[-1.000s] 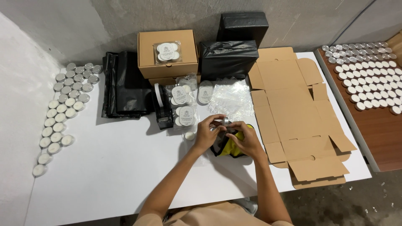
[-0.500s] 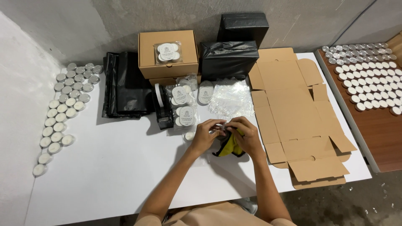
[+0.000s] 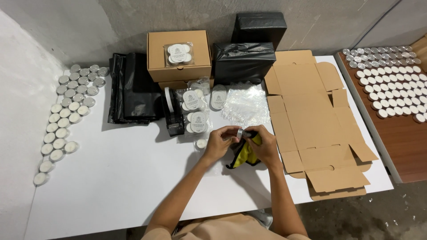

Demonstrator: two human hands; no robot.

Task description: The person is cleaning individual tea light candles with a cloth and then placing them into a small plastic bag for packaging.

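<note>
Fingers of left hand point(image 3: 219, 143) and right hand point(image 3: 265, 143) pinch a small tealight point(image 3: 240, 133) between them.

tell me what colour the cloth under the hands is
Yellow with black edging, seen in the head view: the cloth sits beneath the right hand.

Relative to the closed cardboard box point(image 3: 179, 55): two black-wrapped parcels point(image 3: 243, 61) to its right, one flattened carton point(image 3: 316, 120) further right, one tape dispenser point(image 3: 171, 111) below, one folded stack of black bags point(image 3: 133, 93) to its left. Tealights point(image 3: 66, 111) at far left: too many to count reliably.
</note>
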